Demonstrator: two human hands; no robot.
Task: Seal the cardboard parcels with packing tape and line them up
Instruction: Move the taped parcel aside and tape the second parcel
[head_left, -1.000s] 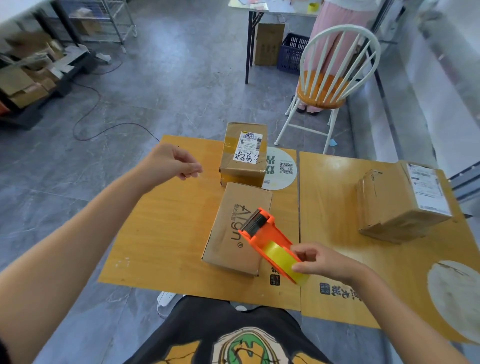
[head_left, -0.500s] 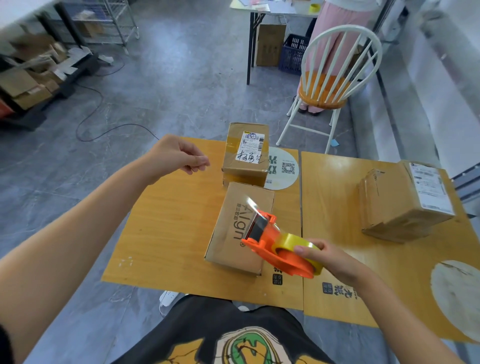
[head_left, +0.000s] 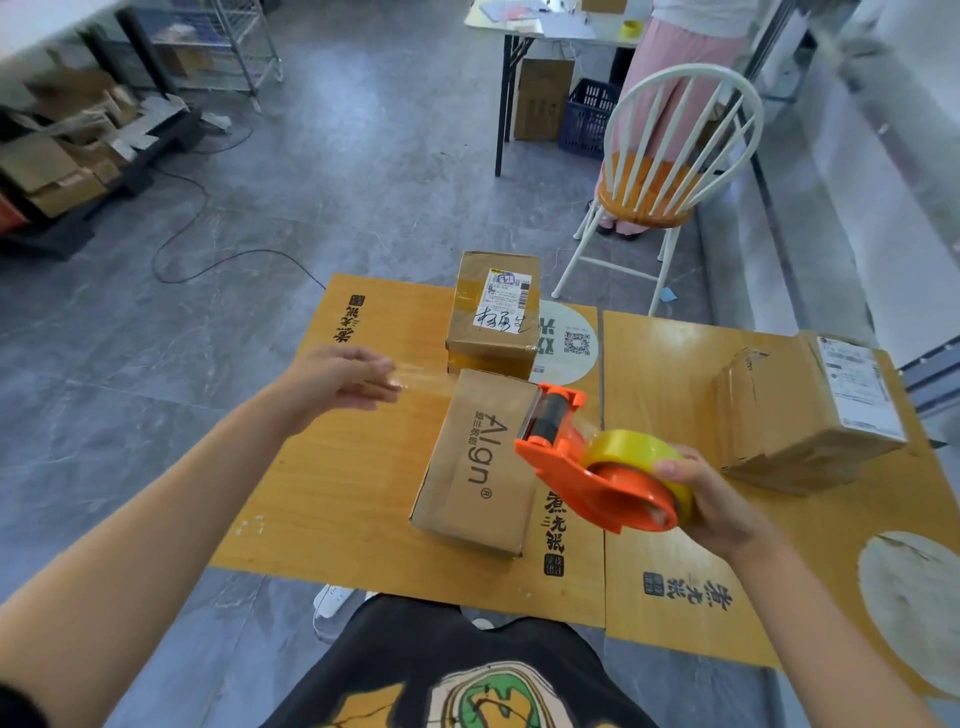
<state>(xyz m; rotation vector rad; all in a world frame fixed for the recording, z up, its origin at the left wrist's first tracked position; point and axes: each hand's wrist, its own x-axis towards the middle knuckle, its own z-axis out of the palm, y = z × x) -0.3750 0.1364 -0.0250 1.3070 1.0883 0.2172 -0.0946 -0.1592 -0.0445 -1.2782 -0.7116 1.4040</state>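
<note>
A flat cardboard parcel printed "Align" (head_left: 478, 462) lies on the left wooden table (head_left: 332, 478). Just behind it stands a taped parcel with a white shipping label (head_left: 493, 312). A third, larger parcel (head_left: 810, 410) sits on the right table. My right hand (head_left: 722, 504) grips an orange tape dispenser (head_left: 582, 462) by its yellow tape roll (head_left: 639, 452), held over the Align parcel's right edge. A clear strip of tape (head_left: 447, 387) runs from the dispenser's mouth leftwards to my left hand (head_left: 343, 382), which pinches its end above the table; that hand is blurred.
A white spindle-back chair (head_left: 670, 156) stands beyond the tables, with a person in a pink skirt (head_left: 675, 57) behind it. A black cable (head_left: 197, 249) trails across the grey floor at left. Shelves with cardboard scraps (head_left: 67, 161) fill the far left.
My left hand dropped down and right, took the tape end and pulled it out to the left. My right hand drew the dispenser to the right and tipped it flatter.
</note>
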